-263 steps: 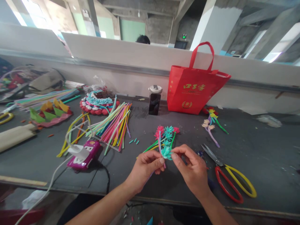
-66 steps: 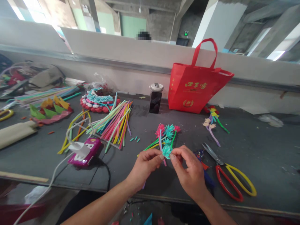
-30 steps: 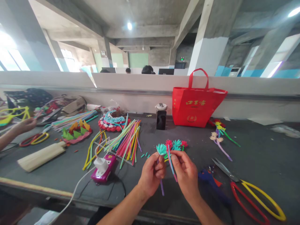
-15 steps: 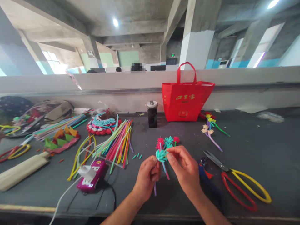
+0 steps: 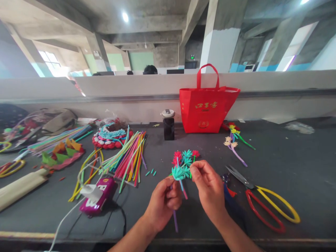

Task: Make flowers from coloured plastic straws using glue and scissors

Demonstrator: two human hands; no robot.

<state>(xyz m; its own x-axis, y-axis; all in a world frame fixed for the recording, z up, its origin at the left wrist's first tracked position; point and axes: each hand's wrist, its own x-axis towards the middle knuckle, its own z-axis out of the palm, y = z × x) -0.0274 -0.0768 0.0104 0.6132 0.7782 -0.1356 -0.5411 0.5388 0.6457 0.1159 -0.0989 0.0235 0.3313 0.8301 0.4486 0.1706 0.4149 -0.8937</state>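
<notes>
My left hand [image 5: 164, 201] is closed around the stem of a turquoise pipe-cleaner flower [image 5: 178, 173], just below its petals. A purple stem end [image 5: 175, 222] pokes out beneath that fist. To the right, my right hand [image 5: 208, 187] has thumb and index finger pinched together close to the petals; whatever is between the fingertips is hidden. Behind the held flower lie more flowers on the table, a red one [image 5: 177, 157] and a turquoise one [image 5: 187, 154] among them. Several small turquoise snippets [image 5: 151, 172] lie left of the hands.
Scissors [image 5: 253, 187] with red and yellow handles lie at right, by dark blue-handled pliers [image 5: 228, 190]. A pipe-cleaner bundle [image 5: 131, 155] and a purple power strip [image 5: 98, 196] are at left. A phone [image 5: 169, 128] and a red bag [image 5: 208, 110] stand behind; finished flowers [image 5: 233, 141] lie back right.
My right fingertips have moved slightly right, away from the petals they were touching. My left hand still grips the flower stem. The camera view has shifted a little.
</notes>
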